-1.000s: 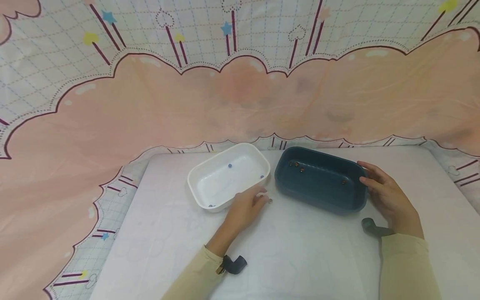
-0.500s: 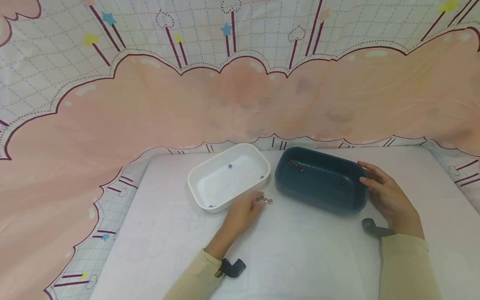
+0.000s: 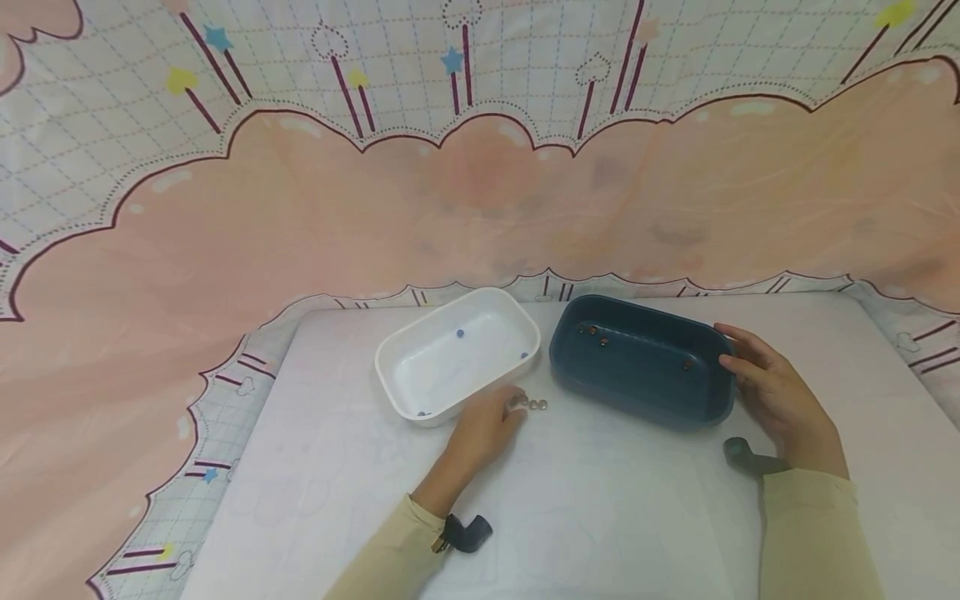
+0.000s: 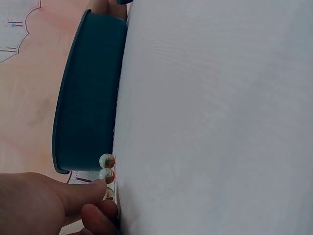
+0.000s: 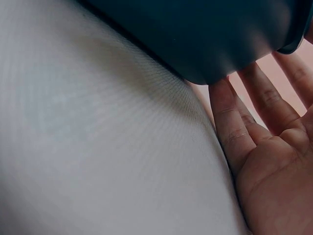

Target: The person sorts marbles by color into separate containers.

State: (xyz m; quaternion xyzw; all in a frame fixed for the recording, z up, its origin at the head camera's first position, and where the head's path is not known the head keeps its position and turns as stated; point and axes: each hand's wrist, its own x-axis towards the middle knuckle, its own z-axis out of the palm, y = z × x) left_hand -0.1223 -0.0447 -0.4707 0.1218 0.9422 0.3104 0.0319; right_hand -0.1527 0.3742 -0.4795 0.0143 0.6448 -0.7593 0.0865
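In the head view my left hand (image 3: 483, 427) is low over the table beside the white tray's near side. Its thumb and curled fingers close around part of a short row of glass marbles (image 3: 534, 405). The left wrist view shows these clear, orange-streaked marbles (image 4: 107, 160) lined up past the thumb (image 4: 88, 194); the rest are hidden by the fingers. My right hand (image 3: 787, 408) holds the right end of a dark blue tray (image 3: 637, 402), thumb at the rim. In the right wrist view its fingers (image 5: 232, 122) lie against the tray's outer wall (image 5: 195, 44).
The white tray (image 3: 457, 354) stands left of the blue one, with a few small blue marbles (image 3: 460, 333) inside. Several brownish marbles (image 3: 603, 342) lie in the blue tray. A white cloth covers the table (image 3: 600, 517); a patterned curtain (image 3: 480, 200) hangs behind.
More marbles have come into view beside my left fingertips, where only one showed a second ago. The left fingers have drawn in slightly. My right hand and both trays stay put.
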